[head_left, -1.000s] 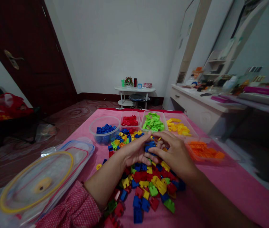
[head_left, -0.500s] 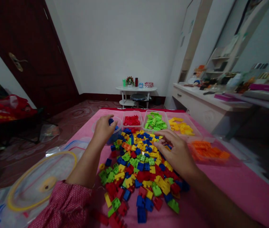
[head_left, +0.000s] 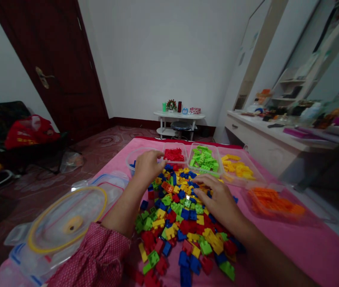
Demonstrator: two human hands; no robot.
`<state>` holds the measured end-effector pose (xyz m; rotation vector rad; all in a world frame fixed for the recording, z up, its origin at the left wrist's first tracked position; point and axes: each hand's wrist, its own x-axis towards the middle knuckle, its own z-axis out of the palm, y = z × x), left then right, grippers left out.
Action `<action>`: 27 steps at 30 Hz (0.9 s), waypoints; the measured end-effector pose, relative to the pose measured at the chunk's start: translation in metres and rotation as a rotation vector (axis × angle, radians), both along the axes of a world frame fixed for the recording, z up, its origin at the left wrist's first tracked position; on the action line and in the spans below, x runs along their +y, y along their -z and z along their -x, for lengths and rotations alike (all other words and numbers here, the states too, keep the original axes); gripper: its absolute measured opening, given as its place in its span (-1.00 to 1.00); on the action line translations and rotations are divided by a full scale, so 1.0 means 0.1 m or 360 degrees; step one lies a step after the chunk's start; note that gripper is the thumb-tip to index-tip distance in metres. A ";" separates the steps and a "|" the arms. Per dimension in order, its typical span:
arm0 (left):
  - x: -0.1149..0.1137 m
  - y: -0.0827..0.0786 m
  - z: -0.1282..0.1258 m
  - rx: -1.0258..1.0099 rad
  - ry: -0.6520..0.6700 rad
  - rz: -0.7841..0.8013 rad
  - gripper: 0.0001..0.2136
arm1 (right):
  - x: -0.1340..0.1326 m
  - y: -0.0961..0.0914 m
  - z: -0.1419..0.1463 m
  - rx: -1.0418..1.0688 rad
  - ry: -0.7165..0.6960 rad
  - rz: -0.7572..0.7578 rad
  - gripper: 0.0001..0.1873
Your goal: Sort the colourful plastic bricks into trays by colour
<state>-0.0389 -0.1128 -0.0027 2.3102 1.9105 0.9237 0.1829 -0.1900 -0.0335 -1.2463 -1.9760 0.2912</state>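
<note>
A heap of toy building bricks (head_left: 184, 215) in red, blue, green and yellow spreads over a pink cloth. My left hand (head_left: 149, 165) hovers over the far left of the heap, fingers apart, with nothing visible in them. It partly covers a round clear tub (head_left: 133, 153) that holds blue bricks. Over the right side of the heap, my right hand (head_left: 218, 199) is open, its thumb and fingers parted just above the bricks. I see no brick held in it.
Clear boxes hold red bricks (head_left: 173, 154), green bricks (head_left: 204, 158), yellow bricks (head_left: 238, 166) and orange bricks (head_left: 277, 202). Clear lids, one with a yellow ring (head_left: 105, 201), lie at left on the pink cloth (head_left: 312, 247). A white dresser (head_left: 255, 133) stands at right.
My left hand has moved right, from above the blue tub to the heap; the blue brick near its fingertips no longer shows there. My right hand stays over the heap. The view has turned slightly left.
</note>
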 end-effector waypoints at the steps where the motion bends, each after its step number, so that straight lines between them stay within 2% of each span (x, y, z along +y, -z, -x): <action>1: 0.01 0.01 0.03 0.0031 -0.0012 0.0079 -0.72 | 0.05 -0.02 0.04 -0.0038 -0.0040 -0.0022 -0.78; 4: 0.07 0.07 0.09 0.0040 0.0014 0.0238 -0.76 | 0.30 -0.09 0.19 -0.0216 -0.0194 -0.0082 -0.72; 9: 0.14 0.15 0.11 -0.0113 0.0057 0.0224 -0.79 | 0.77 -0.12 0.50 -0.0513 -0.0339 -0.0050 -0.63; 12: 0.15 0.16 0.13 -0.0186 0.0068 0.0188 -0.82 | 0.94 -0.08 0.66 -0.0670 -0.0370 0.0010 -0.63; 17: 0.19 0.21 0.17 -0.0259 0.0078 0.0174 -0.87 | 1.00 -0.03 0.85 -0.0943 -0.0259 -0.0054 -0.73; 20: 0.22 0.25 0.19 -0.0280 0.0104 0.0137 -0.89 | 0.98 -0.02 0.94 -0.1065 -0.0151 -0.0121 -0.72; 27: 0.21 0.25 0.19 -0.0326 0.0108 0.0116 -0.90 | 0.91 0.02 1.03 -0.1158 -0.0002 -0.0073 -0.71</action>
